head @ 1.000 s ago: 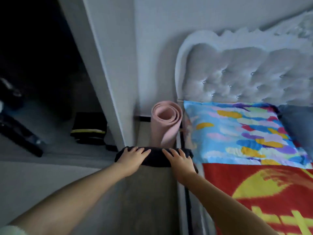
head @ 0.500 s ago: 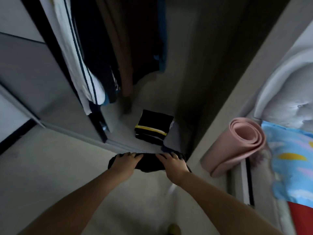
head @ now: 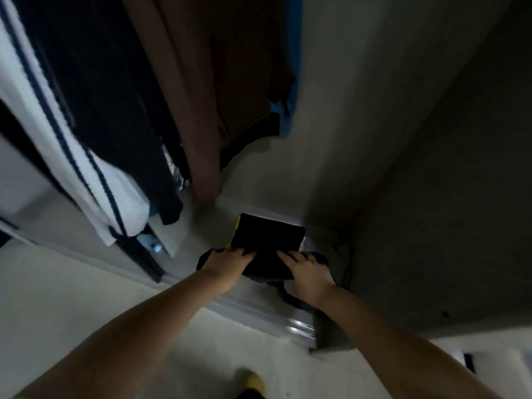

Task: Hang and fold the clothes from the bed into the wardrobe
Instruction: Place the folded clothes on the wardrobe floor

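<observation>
Both hands, left hand [head: 227,262] and right hand [head: 305,267], grip the dark folded cloth bundle [head: 266,267] at its 2 ends, right over the black folded garment with yellow trim [head: 267,234] on the pale wardrobe floor [head: 259,197]. I'd lower it flat and square on that stack so the fold holds.

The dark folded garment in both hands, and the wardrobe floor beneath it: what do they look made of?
Dark folded garment: soft matte fabric, likely knit; its edges sag past the left hand and right hand. Wardrobe floor: smooth pale board, probably laminate, with a faint sheen.
</observation>
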`<state>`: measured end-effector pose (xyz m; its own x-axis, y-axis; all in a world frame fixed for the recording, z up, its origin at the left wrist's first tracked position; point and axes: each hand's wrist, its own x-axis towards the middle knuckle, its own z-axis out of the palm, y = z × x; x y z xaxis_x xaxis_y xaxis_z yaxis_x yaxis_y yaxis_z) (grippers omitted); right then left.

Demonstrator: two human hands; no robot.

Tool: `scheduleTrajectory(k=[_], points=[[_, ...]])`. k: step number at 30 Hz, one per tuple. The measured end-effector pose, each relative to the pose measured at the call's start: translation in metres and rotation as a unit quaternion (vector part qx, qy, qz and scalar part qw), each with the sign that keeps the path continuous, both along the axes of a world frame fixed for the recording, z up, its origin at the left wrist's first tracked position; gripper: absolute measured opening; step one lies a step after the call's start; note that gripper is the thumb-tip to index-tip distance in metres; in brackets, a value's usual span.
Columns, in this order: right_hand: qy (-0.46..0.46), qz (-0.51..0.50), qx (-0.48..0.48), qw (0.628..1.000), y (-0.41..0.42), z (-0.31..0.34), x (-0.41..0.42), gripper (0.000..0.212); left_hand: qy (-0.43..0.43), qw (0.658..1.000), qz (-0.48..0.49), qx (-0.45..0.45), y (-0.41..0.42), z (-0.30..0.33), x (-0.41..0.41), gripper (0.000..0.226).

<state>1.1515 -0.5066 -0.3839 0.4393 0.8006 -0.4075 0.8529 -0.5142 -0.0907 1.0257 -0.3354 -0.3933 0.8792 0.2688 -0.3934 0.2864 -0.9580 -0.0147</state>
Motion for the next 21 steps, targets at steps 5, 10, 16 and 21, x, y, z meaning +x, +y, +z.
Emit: scheduleTrajectory(k=[5, 10, 16, 21], points=[[-0.049, -0.008, 0.01, 0.999, 0.07, -0.043, 0.073, 0.081, -0.048, 0.999, 0.003, 0.022, 0.072, -0.057, 0.075, 0.073], [-0.057, -0.046, 0.065, 0.995, 0.125, -0.121, 0.133, 0.073, -0.142, 0.988, -0.019, 0.051, 0.138, -0.138, 0.143, 0.065], [-0.14, -0.077, 0.049, 0.986, 0.145, -0.248, 0.149, 0.082, -0.151, 0.986, -0.042, 0.048, 0.16, -0.267, 0.179, 0.064], [-0.004, -0.06, 0.032, 0.998, 0.123, -0.342, 0.149, 0.079, -0.053, 0.99, -0.112, -0.071, 0.169, -0.358, 0.174, 0.092]])
